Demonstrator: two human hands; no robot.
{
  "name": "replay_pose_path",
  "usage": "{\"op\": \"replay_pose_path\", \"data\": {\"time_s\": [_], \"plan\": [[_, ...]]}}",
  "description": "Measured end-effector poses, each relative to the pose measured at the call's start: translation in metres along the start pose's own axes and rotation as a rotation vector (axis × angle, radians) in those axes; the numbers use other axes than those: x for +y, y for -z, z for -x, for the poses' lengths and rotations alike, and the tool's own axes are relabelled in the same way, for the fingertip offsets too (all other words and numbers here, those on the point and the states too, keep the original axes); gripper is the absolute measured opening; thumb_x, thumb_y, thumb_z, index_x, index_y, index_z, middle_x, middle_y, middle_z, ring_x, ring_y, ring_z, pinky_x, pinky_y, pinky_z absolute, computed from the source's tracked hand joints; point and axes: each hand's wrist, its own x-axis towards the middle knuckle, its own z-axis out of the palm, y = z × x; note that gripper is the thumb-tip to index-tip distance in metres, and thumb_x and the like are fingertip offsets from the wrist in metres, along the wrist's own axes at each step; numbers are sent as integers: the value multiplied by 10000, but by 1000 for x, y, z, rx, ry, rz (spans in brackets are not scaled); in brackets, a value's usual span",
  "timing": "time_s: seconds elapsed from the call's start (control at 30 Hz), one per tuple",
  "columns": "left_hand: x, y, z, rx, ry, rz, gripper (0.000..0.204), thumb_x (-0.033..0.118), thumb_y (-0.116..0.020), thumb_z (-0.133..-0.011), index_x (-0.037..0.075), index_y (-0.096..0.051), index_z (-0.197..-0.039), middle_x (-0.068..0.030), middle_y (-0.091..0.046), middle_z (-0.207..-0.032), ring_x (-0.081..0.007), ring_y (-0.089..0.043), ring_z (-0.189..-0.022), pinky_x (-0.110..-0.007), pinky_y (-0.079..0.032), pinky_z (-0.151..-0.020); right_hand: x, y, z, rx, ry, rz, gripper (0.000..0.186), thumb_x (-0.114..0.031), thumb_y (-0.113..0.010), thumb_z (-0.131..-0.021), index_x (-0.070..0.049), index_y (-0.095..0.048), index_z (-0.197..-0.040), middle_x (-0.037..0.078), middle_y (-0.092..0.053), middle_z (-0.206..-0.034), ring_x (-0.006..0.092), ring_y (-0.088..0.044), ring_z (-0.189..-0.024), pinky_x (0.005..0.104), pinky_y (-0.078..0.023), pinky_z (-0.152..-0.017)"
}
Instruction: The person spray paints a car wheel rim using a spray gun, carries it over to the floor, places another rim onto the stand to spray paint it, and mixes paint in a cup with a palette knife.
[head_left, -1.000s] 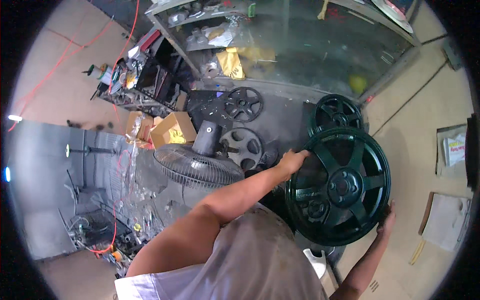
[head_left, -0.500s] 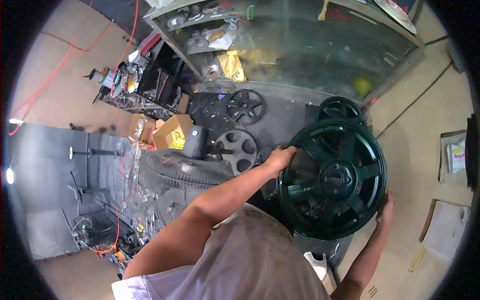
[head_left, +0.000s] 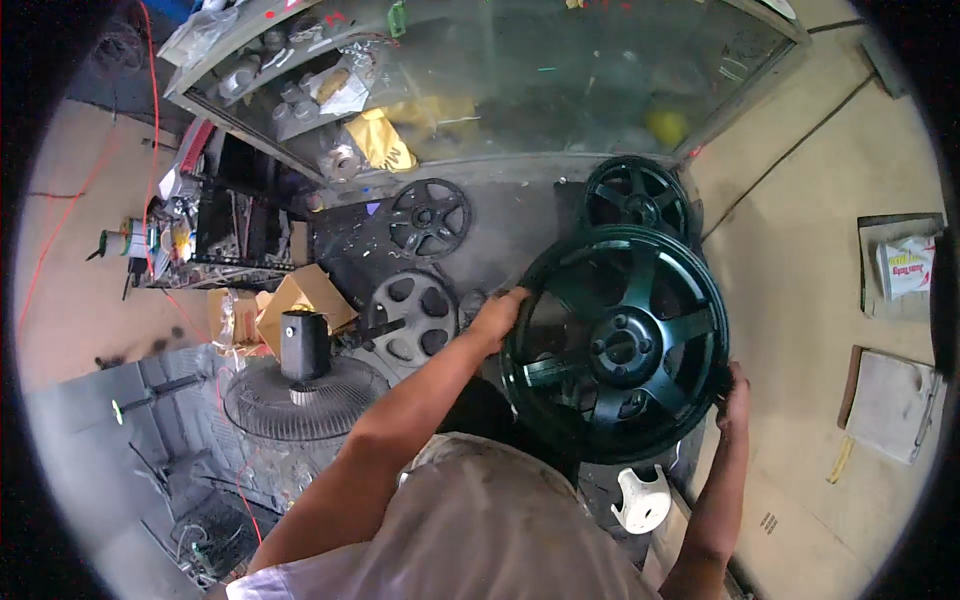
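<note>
My left hand (head_left: 500, 315) grips the left rim of a glossy dark green spoked wheel (head_left: 645, 315), fingers wrapped over its edge. My right hand (head_left: 732, 395) holds the same wheel at its lower right rim, fingers partly hidden behind it. The wheel is held in front of my body with its spoked face up. Just beyond it, a second dark green wheel (head_left: 632, 190) stands near the cabinet base. A grey wheel cover (head_left: 400, 340) lies left of my left hand, and a darker five-spoke one (head_left: 425, 220) lies farther back.
A pedestal fan (head_left: 300, 400) is left of my left arm, beside cardboard boxes (head_left: 285, 290). A cluttered rack (head_left: 230, 230) is at back left; a glass cabinet (head_left: 540, 80) runs across the back. A white plastic stool (head_left: 640, 500) is below the wheel, by the beige wall (head_left: 820, 280).
Both hands and the held wheel have moved left in the view. The surroundings have shifted too as my view turned, with more of the fan and white stool now showing.
</note>
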Motion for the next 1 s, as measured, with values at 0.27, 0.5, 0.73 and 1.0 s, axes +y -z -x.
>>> {"op": "replay_pose_path", "data": {"time_s": [0.27,0.5,0.73,1.0], "plan": [[-8,95,-61,296,-2,-202,483,416,-584,-960,11,-687,-1201,-112,-717,-1148,-258,-643,-1017,-384,-488,-929,56,-102,-62,-26,109,-23,561,-414,-716,-934,26,-663,-1280,117,-692,-1225,251,-639,-1091,402,-492,-971],[-49,201,-135,305,-118,-138,594,446,-581,-967,-11,-602,-1345,-123,-643,-1283,-238,-608,-1116,-367,-476,-972,138,-167,-126,-143,-218,85,604,-433,-716,-931,37,-650,-1305,143,-693,-1155,245,-623,-1090,395,-482,-925],[-92,276,-227,390,-147,-105,470,404,-381,-1074,76,-638,-1290,-91,-706,-1204,-260,-650,-1102,-409,-502,-989,207,-226,-179,-176,-348,10,726,-620,-651,-916,16,-637,-1267,186,-653,-1220,326,-587,-1074,474,-445,-984],[-93,294,-346,414,-154,-321,557,499,-568,-999,9,-704,-1227,-76,-685,-1075,-195,-571,-957,-347,-443,-923,322,-261,-306,-27,-556,-45,778,-724,-614,-877,-106,-614,-1349,18,-619,-1115,125,-481,-868,302,-363,-702]]}}
